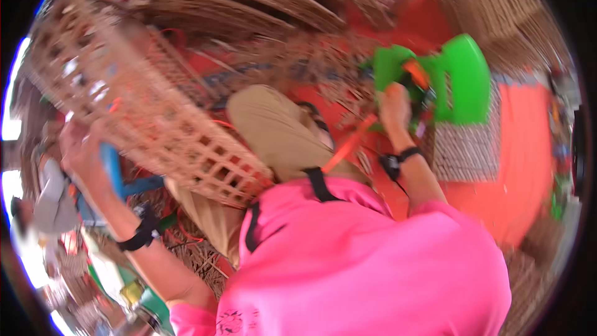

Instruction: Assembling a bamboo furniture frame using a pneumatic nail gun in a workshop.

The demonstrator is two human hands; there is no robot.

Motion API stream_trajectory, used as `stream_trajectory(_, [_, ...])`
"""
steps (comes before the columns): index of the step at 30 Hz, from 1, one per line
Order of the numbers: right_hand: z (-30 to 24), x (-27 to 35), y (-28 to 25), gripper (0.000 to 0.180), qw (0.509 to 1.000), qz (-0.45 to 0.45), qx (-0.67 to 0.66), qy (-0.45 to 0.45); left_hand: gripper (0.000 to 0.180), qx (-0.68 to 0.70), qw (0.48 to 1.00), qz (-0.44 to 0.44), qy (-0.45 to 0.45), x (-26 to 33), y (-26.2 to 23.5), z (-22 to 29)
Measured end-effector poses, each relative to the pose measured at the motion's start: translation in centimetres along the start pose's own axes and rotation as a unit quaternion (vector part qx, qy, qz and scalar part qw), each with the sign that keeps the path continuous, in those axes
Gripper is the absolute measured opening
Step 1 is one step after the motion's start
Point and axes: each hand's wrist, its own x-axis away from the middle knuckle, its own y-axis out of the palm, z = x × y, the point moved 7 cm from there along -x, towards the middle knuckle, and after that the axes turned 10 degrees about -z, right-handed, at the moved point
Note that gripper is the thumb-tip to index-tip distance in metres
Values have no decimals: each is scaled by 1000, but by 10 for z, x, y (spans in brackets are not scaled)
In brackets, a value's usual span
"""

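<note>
On the orange floor, among heaps of woven cane: left hand (pixel 79 143) closed on the edge of a large tan open-lattice cane basket (pixel 143 106), held tilted across the bent knee. Right hand (pixel 396 104) reaches to a bright green plastic stool (pixel 457 81), fingers curled round an orange strip (pixel 351 140); exact grip blurred. Lattice body looks fully woven; loose orange strands suggest binding unfinished.

A basket-weaving workshop: woven cane baskets (pixel 249 6) piled around, loose straw (pixel 199 261) littering the red floor (pixel 522 149).
</note>
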Motion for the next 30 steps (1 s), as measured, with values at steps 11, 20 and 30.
stream_trajectory(11, [192,-126,103,53,983,48,-156,88,44,47,990,130,-35,-6,23,56])
stream_trajectory(20, [143,-86,14,59,941,7,-282,187,31,-38,991,126,31,-9,19,74])
stream_trajectory(30, [-71,-44,-190,68,818,20,-540,-197,48,131,980,142,45,2,32,30])
